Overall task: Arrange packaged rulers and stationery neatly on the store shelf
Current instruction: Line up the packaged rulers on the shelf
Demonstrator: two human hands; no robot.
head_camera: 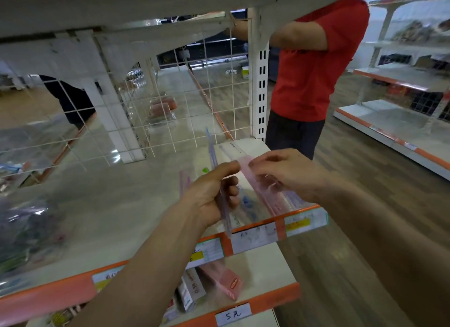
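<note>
While pinching the pink ruler pack point(245, 163) near its far end between fingertips of the right hand point(288, 173), and gripping the clear ruler pack point(213, 154) in curled fingers of the left hand point(214, 192) above the shelf point(117, 195), lay pink flat beside the lying rulers point(231, 147), square to the orange front lip point(258, 224); bare room leftward, wire grid point(170, 107) behind

The left hand point(214, 192) grips a clear packaged ruler point(211, 151), which stands on edge and points away over the shelf point(121, 192). Just beside it, the right hand point(287, 173) pinches the far end of a pink packaged ruler point(246, 164) that slants down toward the shelf's orange front strip point(255, 223). A white wire grid point(170, 107) backs the shelf. A pink box point(226, 281) lies on the shelf below. A person in a red shirt point(314, 78) stands at the shelf's end.
</note>
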